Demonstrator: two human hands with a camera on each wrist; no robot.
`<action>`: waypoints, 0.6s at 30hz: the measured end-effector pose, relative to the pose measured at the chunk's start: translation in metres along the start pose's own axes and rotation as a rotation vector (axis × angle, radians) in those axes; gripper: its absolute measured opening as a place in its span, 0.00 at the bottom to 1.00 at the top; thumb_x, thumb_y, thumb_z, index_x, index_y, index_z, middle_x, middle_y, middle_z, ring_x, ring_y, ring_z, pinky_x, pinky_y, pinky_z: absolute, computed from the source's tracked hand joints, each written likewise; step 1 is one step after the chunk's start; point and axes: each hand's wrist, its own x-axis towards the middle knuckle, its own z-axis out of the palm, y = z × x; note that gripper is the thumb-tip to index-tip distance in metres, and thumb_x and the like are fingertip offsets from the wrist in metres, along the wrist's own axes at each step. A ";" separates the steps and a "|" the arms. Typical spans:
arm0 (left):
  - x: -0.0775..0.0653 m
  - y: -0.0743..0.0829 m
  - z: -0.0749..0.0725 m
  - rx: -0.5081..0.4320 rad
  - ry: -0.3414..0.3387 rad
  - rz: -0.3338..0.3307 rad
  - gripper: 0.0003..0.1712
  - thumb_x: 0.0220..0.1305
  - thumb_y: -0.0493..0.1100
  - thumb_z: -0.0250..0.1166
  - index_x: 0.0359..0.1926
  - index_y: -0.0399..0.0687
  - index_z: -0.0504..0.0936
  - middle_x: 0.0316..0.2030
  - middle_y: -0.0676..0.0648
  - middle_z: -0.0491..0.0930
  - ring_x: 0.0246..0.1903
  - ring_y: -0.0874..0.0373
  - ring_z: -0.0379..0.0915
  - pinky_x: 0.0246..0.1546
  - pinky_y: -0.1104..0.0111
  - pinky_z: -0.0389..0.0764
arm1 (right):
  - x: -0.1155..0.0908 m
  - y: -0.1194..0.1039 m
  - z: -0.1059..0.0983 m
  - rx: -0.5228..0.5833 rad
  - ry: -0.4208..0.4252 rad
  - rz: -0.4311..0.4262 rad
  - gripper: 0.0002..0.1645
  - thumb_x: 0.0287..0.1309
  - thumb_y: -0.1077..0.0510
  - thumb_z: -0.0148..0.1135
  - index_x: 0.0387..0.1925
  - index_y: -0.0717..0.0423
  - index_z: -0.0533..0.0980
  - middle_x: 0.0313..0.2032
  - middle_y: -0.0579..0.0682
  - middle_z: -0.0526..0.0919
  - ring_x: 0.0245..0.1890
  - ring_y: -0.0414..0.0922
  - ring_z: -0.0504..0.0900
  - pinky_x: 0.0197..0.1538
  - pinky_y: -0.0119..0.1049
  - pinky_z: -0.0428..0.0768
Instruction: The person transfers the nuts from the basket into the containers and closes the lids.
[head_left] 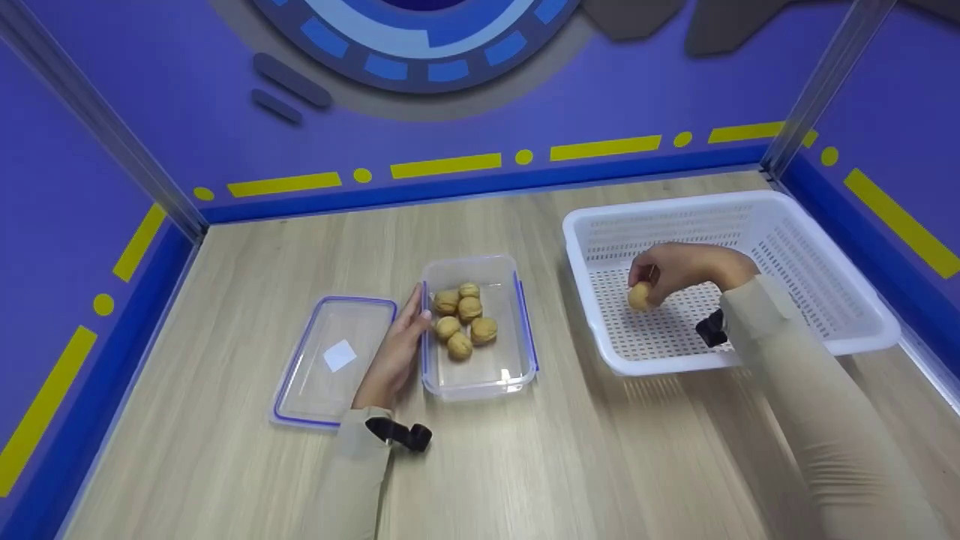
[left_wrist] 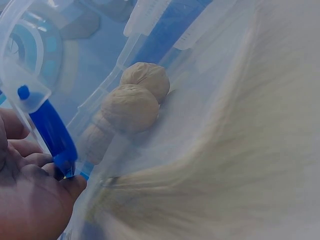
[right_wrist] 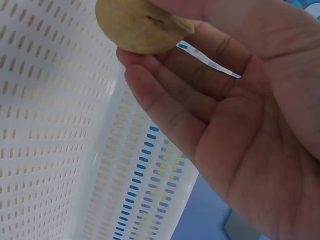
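Observation:
My right hand [head_left: 671, 271] pinches a walnut [head_left: 640, 295] between thumb and fingers, over the white perforated basket [head_left: 622, 366]. In the right wrist view the same walnut [right_wrist: 142, 27] sits at the fingertips, partly covered by the thumb. My left hand [head_left: 397, 349] grips the left side of a clear plastic food container [head_left: 480, 381], thumb at its rim. Several walnuts [head_left: 459, 345] lie inside, toward its left and far part. From the left wrist, fingers show close around the container's blue-edged latch [left_wrist: 55, 132], with walnuts [left_wrist: 131, 107] seen beyond it.
The container's clear lid [head_left: 307, 386], with a purple-blue seal and a white square label [head_left: 340, 355], lies left of the left hand. Wood-grain table [head_left: 525, 465] surrounds these things. Purple-blue panels [head_left: 465, 135] stand along its back and sides.

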 end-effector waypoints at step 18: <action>-0.001 0.001 -0.001 0.004 -0.008 0.004 0.35 0.75 0.40 0.45 0.76 0.46 0.40 0.77 0.45 0.34 0.76 0.49 0.25 0.76 0.58 0.32 | -0.002 -0.018 -0.014 0.030 0.072 -0.016 0.18 0.44 0.64 0.70 0.41 0.58 0.78 0.38 0.51 0.82 0.38 0.46 0.76 0.44 0.37 0.77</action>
